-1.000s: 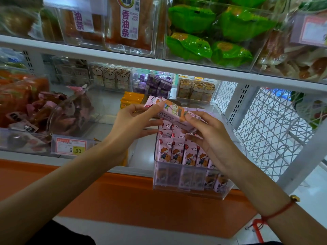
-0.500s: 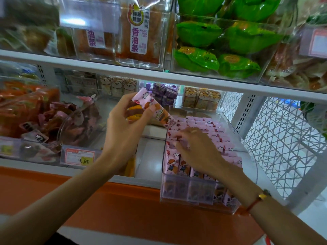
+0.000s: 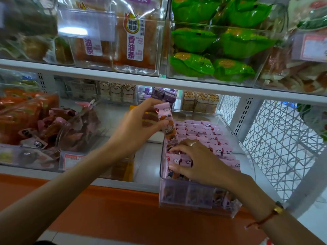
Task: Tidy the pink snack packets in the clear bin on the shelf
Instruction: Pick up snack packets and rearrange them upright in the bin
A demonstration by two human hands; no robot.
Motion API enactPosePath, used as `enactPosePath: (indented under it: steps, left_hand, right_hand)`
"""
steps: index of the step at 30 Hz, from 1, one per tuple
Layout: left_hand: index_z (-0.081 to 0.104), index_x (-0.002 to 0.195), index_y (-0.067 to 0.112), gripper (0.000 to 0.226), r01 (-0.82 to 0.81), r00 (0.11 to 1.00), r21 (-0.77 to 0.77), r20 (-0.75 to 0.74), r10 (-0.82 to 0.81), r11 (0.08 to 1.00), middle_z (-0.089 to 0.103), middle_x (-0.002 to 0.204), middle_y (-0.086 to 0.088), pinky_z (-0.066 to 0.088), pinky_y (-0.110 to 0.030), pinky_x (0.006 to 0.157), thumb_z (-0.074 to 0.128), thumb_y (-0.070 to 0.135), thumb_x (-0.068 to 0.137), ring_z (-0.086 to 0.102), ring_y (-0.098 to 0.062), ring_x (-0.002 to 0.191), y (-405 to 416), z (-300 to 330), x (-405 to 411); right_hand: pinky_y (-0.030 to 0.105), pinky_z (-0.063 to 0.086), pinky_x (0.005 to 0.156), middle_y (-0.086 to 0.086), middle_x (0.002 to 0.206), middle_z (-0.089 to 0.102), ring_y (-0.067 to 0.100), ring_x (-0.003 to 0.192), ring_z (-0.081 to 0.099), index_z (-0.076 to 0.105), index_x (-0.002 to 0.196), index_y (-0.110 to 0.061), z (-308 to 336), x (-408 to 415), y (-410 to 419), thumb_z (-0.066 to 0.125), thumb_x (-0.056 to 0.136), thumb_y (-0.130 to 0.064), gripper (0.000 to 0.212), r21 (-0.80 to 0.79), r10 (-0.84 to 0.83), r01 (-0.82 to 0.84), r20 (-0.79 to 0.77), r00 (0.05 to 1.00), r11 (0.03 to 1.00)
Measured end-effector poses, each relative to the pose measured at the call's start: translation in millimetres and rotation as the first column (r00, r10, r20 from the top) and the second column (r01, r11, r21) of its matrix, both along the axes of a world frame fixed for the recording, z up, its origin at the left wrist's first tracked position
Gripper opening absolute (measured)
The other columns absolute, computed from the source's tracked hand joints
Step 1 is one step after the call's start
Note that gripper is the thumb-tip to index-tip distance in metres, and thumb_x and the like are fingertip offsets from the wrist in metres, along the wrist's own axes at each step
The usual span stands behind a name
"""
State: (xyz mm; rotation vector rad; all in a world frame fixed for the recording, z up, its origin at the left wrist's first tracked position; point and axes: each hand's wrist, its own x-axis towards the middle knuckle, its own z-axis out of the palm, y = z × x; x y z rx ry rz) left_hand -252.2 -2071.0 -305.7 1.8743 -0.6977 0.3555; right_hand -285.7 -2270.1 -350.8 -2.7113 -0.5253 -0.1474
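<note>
head view: we get one camera, looking down at both hands in front of a shop shelf.
left hand: we see it raised above the bin's left rear corner, fingers and thumb curled round a small bunch of pink packets, pinching them; the bunch hangs tilted, lower end just over the bin.
right hand: we see it palm down on the front rows in the bin, fingers spread and slightly bent, tips touching packet tops. We can't tell whether any packet is pinched under it. Ring on one finger, red cord bracelet at the wrist.
pink snack packets: we see them stood upright in rows, filling most of the bin; front-left rows under the right hand look uneven, rear rows neat.
clear bin: on the lower shelf, front end overhanging the orange shelf edge; packets show through its front wall.
neighbours: we note a clear tub of brown and pink wrapped snacks to the left, with a price tag, blurred, below it; green packets in a bin on the shelf above; white wire mesh panel to the right.
</note>
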Motion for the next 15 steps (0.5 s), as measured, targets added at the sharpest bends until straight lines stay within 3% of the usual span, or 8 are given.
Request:
enactPosePath:
  steps: [5,10,15]
  left_hand:
    - [0.054,0.121,0.029,0.040,-0.128,0.991,0.418,0.096,0.096,0.899,0.065,0.100,0.014,0.052,-0.038,0.087,0.064,0.043,0.085,0.063,-0.011,0.096,-7,15,16]
    - [0.050,0.123,0.032,0.044,-0.252,0.958,0.613,0.265,0.105,0.749,0.065,0.116,0.007,0.045,-0.031,0.082,0.059,0.054,0.085,0.060,-0.018,0.104,-16,22,34]
    - [0.063,0.120,0.024,0.037,-0.145,0.983,0.816,0.184,-0.014,0.560,0.061,0.119,0.000,0.047,-0.038,0.091,0.057,0.046,0.091,0.054,-0.021,0.111,-27,9,45]
  right_hand:
    - [0.028,0.034,0.094,-0.009,0.132,0.049,0.006,0.119,0.039,0.052,0.130,-0.034,-4,-3,-4,0.055,0.083,-0.062,0.055,0.057,0.004,-0.005,0.024,1.000,0.998]
    - [0.026,0.029,0.089,-0.013,0.136,0.045,0.006,0.122,0.038,0.052,0.129,-0.040,-5,-3,-5,0.054,0.080,-0.067,0.056,0.030,-0.032,0.030,0.077,0.997,0.999]
    - [0.023,0.024,0.093,-0.011,0.142,0.042,0.007,0.126,0.034,0.052,0.129,-0.041,-4,-7,-7,0.054,0.081,-0.066,0.054,0.031,-0.033,0.030,0.085,0.996,0.999]
